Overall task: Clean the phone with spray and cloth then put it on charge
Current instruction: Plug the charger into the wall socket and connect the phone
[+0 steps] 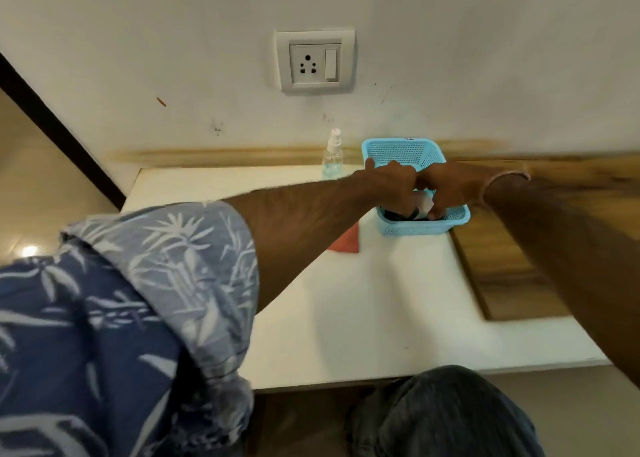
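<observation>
Both of my hands reach into a light blue plastic basket (403, 153) at the back of the white table. My left hand (394, 186) curls its fingers down over dark items at the basket's bottom (394, 216). My right hand (446, 188) also dips in beside it, fingertips on something dark. What the dark items are is hidden by my hands. A clear spray bottle (333, 157) with a white nozzle stands just left of the basket against the wall. An orange-red cloth (348, 240) lies on the table under my left forearm.
A wall socket with a switch (314, 62) is mounted above the table. A wooden board (502, 266) lies along the table's right side. The white tabletop (346, 318) stretches toward me. My knee (443, 411) shows below its front edge.
</observation>
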A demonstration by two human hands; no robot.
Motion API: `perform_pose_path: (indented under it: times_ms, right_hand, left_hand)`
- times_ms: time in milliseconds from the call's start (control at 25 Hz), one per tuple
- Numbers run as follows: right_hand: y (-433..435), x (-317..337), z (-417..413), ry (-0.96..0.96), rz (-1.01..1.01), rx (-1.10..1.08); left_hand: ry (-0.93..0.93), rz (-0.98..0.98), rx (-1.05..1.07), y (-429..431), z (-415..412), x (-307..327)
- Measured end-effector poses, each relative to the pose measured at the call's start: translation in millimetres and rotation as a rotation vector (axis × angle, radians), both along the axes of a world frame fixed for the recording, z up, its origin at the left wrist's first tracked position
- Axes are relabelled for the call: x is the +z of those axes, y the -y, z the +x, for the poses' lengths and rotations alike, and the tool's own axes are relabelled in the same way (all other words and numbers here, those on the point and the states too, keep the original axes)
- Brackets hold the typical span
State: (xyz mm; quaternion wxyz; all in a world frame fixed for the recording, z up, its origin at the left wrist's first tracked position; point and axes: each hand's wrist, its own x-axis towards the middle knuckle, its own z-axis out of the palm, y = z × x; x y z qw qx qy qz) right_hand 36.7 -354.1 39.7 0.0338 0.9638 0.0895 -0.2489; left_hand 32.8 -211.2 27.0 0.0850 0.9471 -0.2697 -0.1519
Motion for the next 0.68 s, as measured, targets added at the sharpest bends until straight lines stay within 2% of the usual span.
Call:
perform_pose_path:
  times_ms: [80, 200, 520, 680]
  right_hand:
    - [1, -10, 0, 0.017, -0.020, 0.035]
    - [4, -26, -4, 0.084, 0.062, 0.050]
    - [10, -39, -7, 0.217, 0.188, 0.019]
    - [13, -21, -12, 0.302, 0.208, 0.021]
  left_hand:
    - [-0.020, 0.103, 0.000, 4, 5, -10]
    - [-0.003, 0.126, -0.008, 4, 9, -22]
    - [0.098, 0.082, 0.003, 5, 10, -31]
    - [0.156, -0.072, 0.026, 0, 8, -25]
